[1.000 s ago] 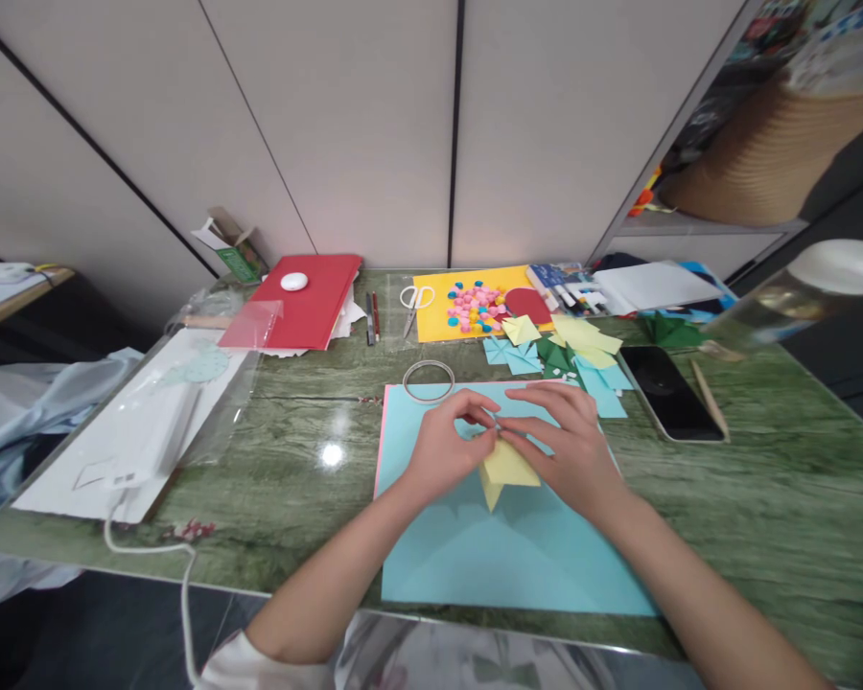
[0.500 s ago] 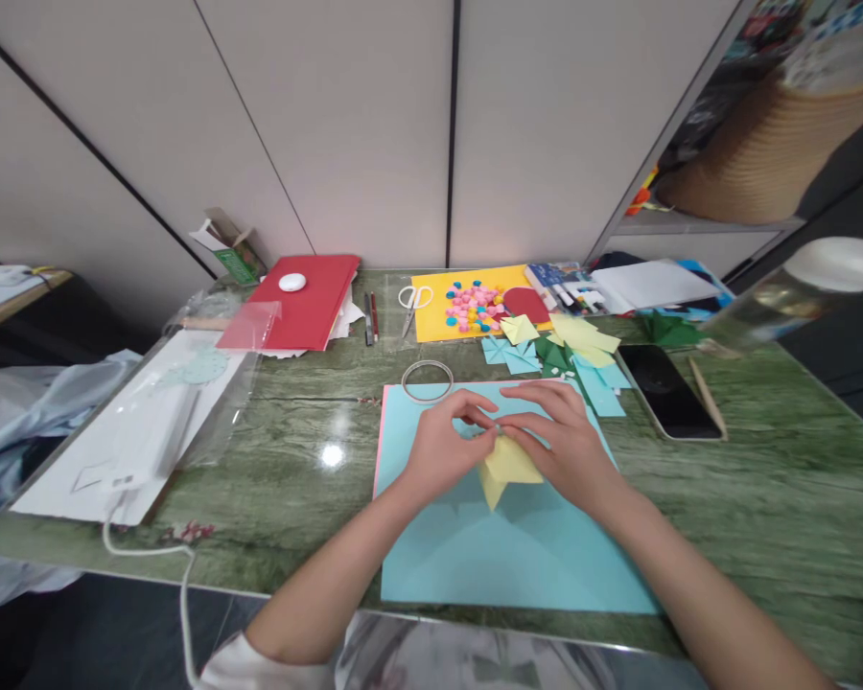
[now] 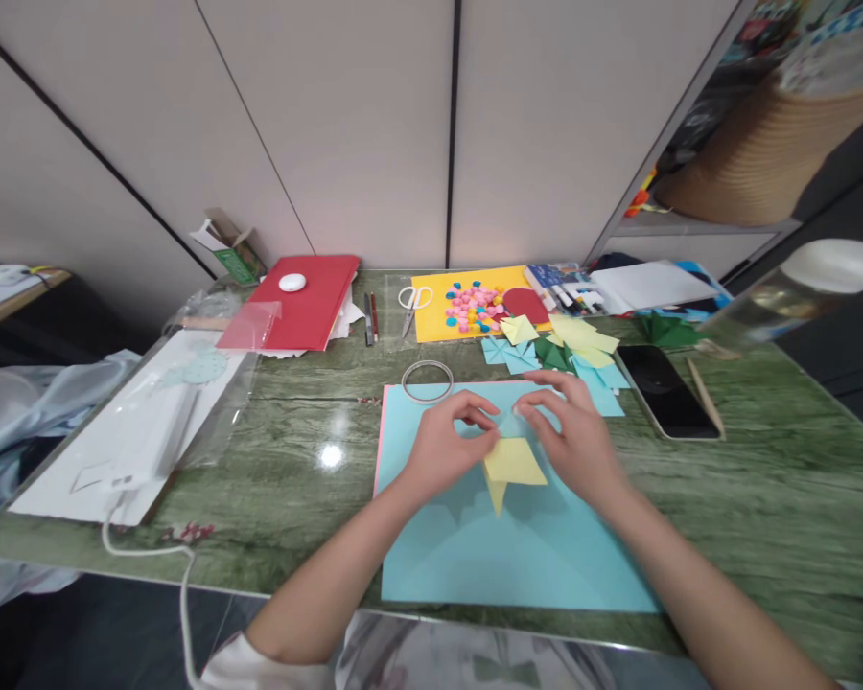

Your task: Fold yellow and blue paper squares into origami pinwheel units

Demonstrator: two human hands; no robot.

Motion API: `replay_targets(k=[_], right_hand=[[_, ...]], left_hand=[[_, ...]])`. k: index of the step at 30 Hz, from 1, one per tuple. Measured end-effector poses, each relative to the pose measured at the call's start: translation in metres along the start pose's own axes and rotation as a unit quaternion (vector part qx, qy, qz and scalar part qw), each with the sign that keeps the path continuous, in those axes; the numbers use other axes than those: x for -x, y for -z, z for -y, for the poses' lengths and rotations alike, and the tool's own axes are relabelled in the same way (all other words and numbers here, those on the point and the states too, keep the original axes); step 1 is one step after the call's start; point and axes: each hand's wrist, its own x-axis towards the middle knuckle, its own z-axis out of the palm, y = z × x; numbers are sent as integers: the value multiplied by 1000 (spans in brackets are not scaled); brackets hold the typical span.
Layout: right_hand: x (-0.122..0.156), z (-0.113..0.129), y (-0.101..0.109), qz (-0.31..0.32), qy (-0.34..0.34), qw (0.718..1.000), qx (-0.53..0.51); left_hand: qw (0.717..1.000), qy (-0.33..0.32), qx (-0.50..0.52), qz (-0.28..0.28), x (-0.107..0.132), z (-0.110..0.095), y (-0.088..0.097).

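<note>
Both my hands work over a large light blue sheet (image 3: 503,556) lying on the green table. A folded yellow paper piece (image 3: 512,463) sits between them, with a small light blue fold showing at its top. My left hand (image 3: 442,448) pinches the paper's upper left edge with curled fingers. My right hand (image 3: 576,436) presses and grips its upper right side, fingers bent over it.
A tape ring (image 3: 427,379) lies just beyond the blue sheet. Folded paper shapes (image 3: 575,350), a phone (image 3: 665,390) and a stick (image 3: 705,387) lie at the right. Scissors (image 3: 413,300), pens, a yellow sheet with beads (image 3: 475,305) and a red folder (image 3: 306,299) are farther back.
My fingertips have drifted slightly apart, showing a small blue fold above the yellow piece. My right hand has shifted a little to the right and up.
</note>
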Motion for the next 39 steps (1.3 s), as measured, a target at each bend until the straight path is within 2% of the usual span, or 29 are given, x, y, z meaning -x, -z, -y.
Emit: replay_targets(k=[3,7,9,11,12,13,15,20,23,27,30,32,35,37,39], right_hand=[[-6,-17,9,-99,-73,992,17],[-13,-57,21,-154,-108,977,100],[-14,-82,25,-147,-147,966,152],[-14,-105,25,-134,-162,965,158],[-14,-115,25,-115,-165,966,160],[-13,-123,24,-67,-164,968,177],[-11,-134,22,-39,-166,967,189],[-10,-134,24,-54,-163,958,228],[-13,-125,25,-53,-158,967,191],[-15,-115,15,13,-141,983,119],[-14,-113,3,52,-170,970,164],[-13,-117,0,40,-202,955,216],[-14,-127,5,-45,-226,938,259],[-14,-131,9,-72,-220,945,232],[-15,-132,9,-44,-202,960,187]], left_hand=[[999,17,28,9,-2,2,2],[998,26,50,22,-4,3,3],[998,27,52,29,-4,4,3],[998,31,54,33,-5,5,3],[997,33,56,35,-5,5,3],[997,36,59,37,-5,6,3],[996,42,66,41,-5,7,3],[993,64,89,35,-5,5,2],[990,80,112,27,-5,3,2],[977,115,177,3,-8,9,3],[958,179,223,-3,-12,19,2],[949,216,231,-4,-14,25,1],[945,229,235,-1,-15,27,1],[944,228,238,2,-15,26,1],[943,230,241,4,-15,25,2]])
